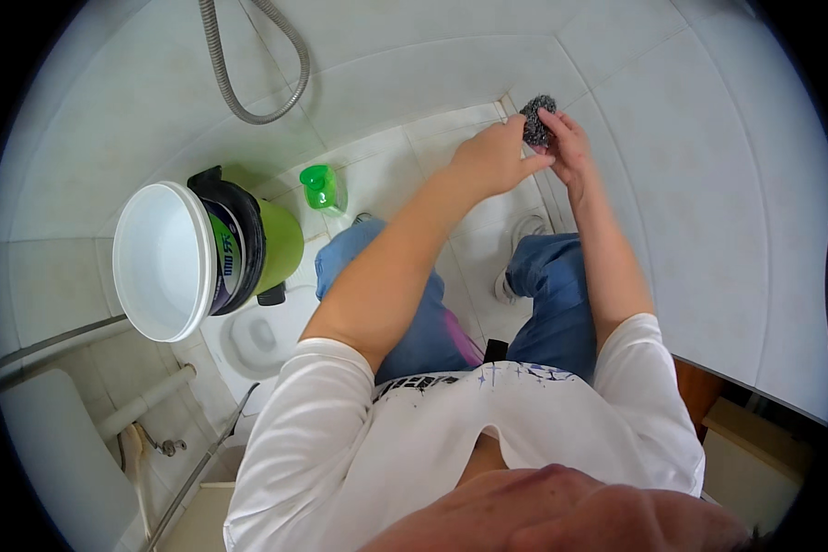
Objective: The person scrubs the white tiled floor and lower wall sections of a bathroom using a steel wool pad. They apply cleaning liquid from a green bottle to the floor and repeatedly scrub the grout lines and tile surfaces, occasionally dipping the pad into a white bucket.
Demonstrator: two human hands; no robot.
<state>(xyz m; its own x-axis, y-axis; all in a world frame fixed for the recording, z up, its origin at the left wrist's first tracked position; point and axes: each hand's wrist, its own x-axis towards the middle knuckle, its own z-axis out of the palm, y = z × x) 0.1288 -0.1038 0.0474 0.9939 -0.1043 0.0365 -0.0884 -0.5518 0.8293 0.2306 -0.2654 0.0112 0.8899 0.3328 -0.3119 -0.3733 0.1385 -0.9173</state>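
Note:
A dark grey steel wool scourer is held up in front of the tiled corner at the upper right. My right hand grips it from the right side, fingertips pressed to its face. From the left, my left hand meets the same scourer with curled fingers, its thumb stretched below toward the right hand. Part of the left fingers is hidden behind the back of that hand.
A white bucket sits in a green bin over a squat toilet at the left. Beside them stands a green bottle. A metal shower hose hangs on the far wall. White tiled wall borders my right.

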